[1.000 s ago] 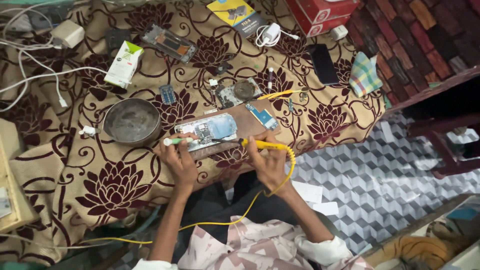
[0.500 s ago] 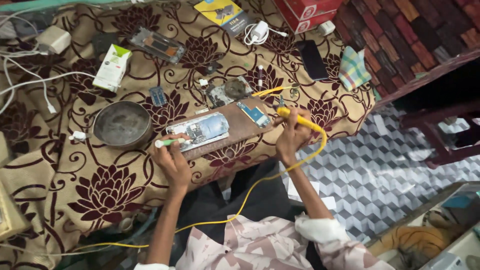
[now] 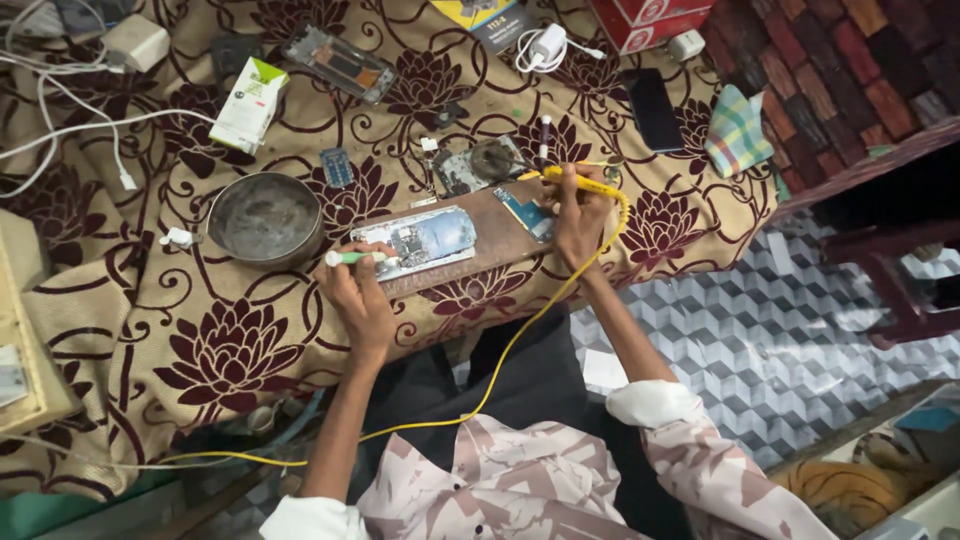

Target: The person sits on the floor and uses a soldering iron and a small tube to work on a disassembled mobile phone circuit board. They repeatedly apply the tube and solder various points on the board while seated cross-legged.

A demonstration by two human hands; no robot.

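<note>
Here we are over the floral brown-and-cream cloth (image 3: 200,380) covering the work surface. The left hand (image 3: 358,300) is curled around a small green-and-white pen-shaped tool (image 3: 352,258), held flat with its white tip pointing left, just at the left end of the opened phone with its silvery-blue insides showing (image 3: 415,240). That phone lies on a brown wooden board (image 3: 480,235), directly above the left hand and touching the tool's end.

Over on the right, the right hand (image 3: 578,215) is closed on a yellow-handled soldering iron (image 3: 580,184), gripped at the far right end of the board. One yellow cable (image 3: 500,360) runs from that iron down past the wrist and across the lap. Just left of this hand, on the board, lies one small blue circuit board (image 3: 525,213).

Count around: one round grey metal bowl (image 3: 265,218) just left of the phone, near the left hand. One white-and-green carton (image 3: 248,103) farther up. One black phone (image 3: 655,108) lying flat, well apart at upper right, and one checked cloth (image 3: 738,130) beside it. One white charger with coiled lead (image 3: 545,45) sits at the top edge.
</note>
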